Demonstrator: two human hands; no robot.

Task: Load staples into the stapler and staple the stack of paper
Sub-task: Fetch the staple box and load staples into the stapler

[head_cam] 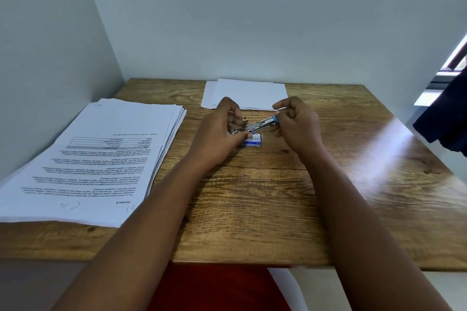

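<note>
Holding the stapler [262, 124] open above the staple box [254, 140] at mid-table, my left hand [222, 131] pinches its hinge end and my right hand [297, 121] grips the blue end; loading is underway, so next I need a staple strip seated, with the paper stacks [246, 93] waiting behind.

- My single head view looks forward and down over the wooden table [252, 209] from its near edge.
- Both forearms enter from below; hands sit mid-frame.
</note>
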